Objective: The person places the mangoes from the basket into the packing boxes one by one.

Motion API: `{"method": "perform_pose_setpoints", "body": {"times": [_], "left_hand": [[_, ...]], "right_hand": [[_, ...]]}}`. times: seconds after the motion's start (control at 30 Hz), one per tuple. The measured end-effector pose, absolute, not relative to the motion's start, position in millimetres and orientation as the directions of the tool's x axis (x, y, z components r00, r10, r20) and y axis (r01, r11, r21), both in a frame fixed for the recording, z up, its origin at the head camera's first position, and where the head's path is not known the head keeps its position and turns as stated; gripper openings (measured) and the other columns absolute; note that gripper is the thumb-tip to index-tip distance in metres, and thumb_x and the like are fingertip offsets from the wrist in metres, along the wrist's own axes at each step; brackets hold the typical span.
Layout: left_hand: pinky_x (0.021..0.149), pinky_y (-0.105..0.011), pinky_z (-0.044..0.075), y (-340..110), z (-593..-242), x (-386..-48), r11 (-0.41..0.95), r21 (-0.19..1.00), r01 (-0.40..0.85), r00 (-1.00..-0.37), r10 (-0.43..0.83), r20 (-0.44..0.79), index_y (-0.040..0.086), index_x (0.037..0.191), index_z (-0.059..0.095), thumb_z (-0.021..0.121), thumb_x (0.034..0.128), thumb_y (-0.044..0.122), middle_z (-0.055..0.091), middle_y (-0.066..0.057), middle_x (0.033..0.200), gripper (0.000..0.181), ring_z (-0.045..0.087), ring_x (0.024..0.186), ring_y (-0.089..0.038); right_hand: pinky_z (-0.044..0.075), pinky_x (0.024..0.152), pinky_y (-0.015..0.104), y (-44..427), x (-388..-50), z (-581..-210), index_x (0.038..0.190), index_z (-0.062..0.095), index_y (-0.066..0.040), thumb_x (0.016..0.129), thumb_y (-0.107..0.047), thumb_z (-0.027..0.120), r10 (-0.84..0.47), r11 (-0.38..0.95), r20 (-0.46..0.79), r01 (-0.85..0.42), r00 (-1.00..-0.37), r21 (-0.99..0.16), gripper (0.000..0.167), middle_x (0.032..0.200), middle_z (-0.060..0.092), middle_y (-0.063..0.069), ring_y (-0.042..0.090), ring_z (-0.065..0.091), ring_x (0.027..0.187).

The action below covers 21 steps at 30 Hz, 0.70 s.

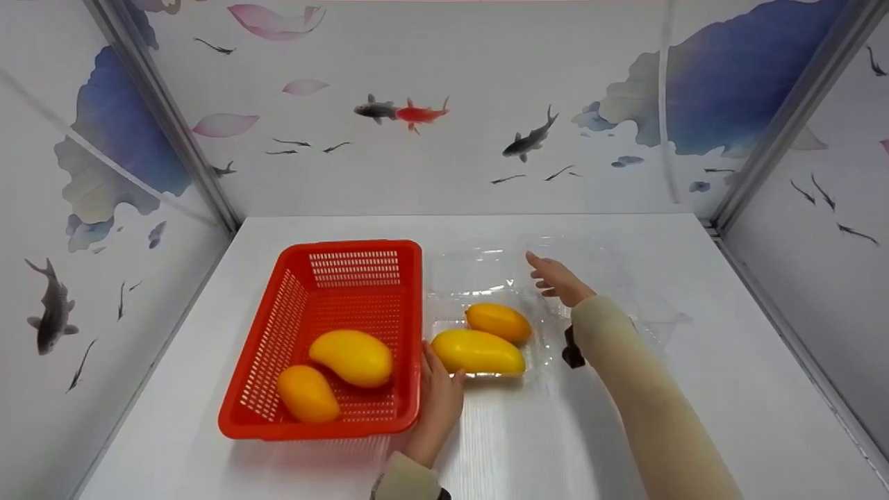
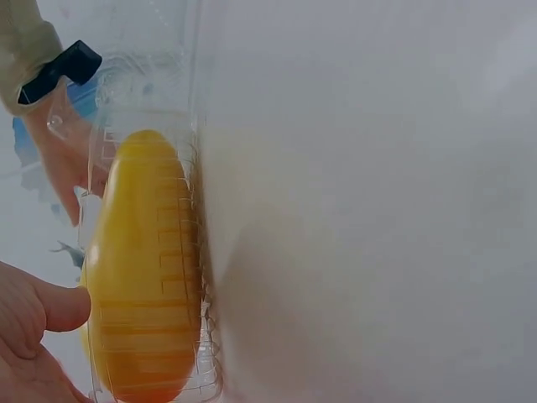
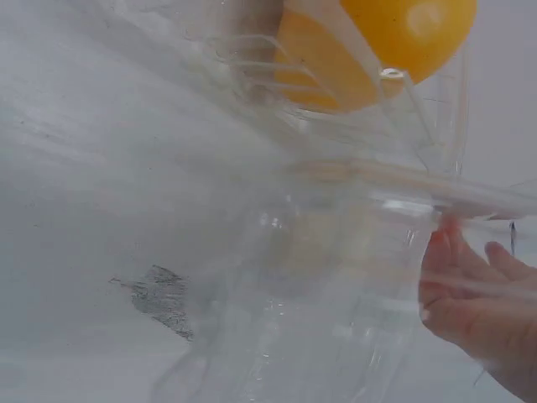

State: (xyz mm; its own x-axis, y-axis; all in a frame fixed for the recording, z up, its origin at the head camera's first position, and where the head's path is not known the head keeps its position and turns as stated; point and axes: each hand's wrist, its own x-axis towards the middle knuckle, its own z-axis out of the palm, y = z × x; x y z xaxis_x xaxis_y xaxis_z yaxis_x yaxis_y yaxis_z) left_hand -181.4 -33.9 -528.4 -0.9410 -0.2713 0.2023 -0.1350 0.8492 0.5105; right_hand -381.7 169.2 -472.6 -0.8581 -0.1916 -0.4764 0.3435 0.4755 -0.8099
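Two yellow mangoes (image 1: 479, 352) lie side by side in a clear plastic box (image 1: 531, 364), right of a red basket (image 1: 421, 298). My left hand (image 1: 442, 394) is between the basket and the box, fingers extended along the box's left end. In the left wrist view its thumb (image 2: 63, 308) is beside the nearer mango. Over the clear plastic at the box's far right, my right hand (image 1: 559, 280) has loosely bent fingers. The right wrist view shows those fingertips (image 3: 445, 239) at a clear plastic edge; whether they pinch it is hard to see.
Inside the basket lie two more mangoes (image 1: 353, 357), toward its near end. Further clear plastic (image 1: 653, 319) spreads over the white table (image 1: 542, 444) on the right, its outlines faint. Printed panels (image 1: 444, 180) stand behind and on both sides.
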Motion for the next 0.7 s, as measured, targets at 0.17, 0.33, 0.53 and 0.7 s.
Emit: {"method": "perform_pose_setpoints", "body": {"times": [0.17,0.33,0.53,0.7], "left_hand": [[0.106,-0.052,0.024,-36,-527,-181,0.86,0.484,-0.16,-0.949,-0.269,0.164,-0.008,0.138,0.029,0.066,0.0818,0.029,0.029,-0.024,0.142,0.077,0.025,0.131,-0.039],[0.109,-0.052,0.018,-37,-527,-182,0.794,0.591,-0.142,-0.955,-0.267,0.129,-0.011,0.139,0.024,0.063,0.0846,0.026,0.023,-0.026,0.145,0.076,0.02,0.134,-0.04],[0.109,-0.053,0.016,-38,-527,-180,0.768,0.624,-0.144,-0.954,-0.274,0.118,-0.009,0.14,0.02,0.063,0.0844,0.027,0.02,-0.025,0.146,0.079,0.017,0.134,-0.039],[0.109,-0.052,0.015,-38,-528,-179,0.755,0.641,-0.138,-0.953,-0.277,0.121,-0.01,0.14,0.019,0.063,0.0844,0.026,0.017,-0.026,0.147,0.08,0.016,0.134,-0.039]], "right_hand": [[0.027,0.108,0.043,175,-379,-470,0.146,0.009,-0.007,0.091,-0.058,0.034,-0.217,0.405,-0.428,0.318,-0.877,-0.857,0.079,0.146,0.026,0.018,0.035,0.029,0.131],[0.028,0.107,0.044,182,-371,-467,0.145,0.008,-0.004,0.093,-0.054,0.033,-0.272,0.339,-0.342,0.243,-0.899,-0.909,0.076,0.144,0.026,0.021,0.038,0.03,0.13],[0.03,0.106,0.044,188,-359,-464,0.145,0.009,-0.005,0.089,-0.06,0.037,-0.287,0.287,-0.297,0.214,-0.91,-0.934,0.083,0.144,0.027,0.02,0.037,0.034,0.127],[0.033,0.105,0.043,191,-350,-462,0.144,0.015,-0.004,0.093,-0.051,0.038,-0.28,0.228,-0.261,0.2,-0.924,-0.953,0.073,0.144,0.028,0.02,0.038,0.037,0.125]]}}
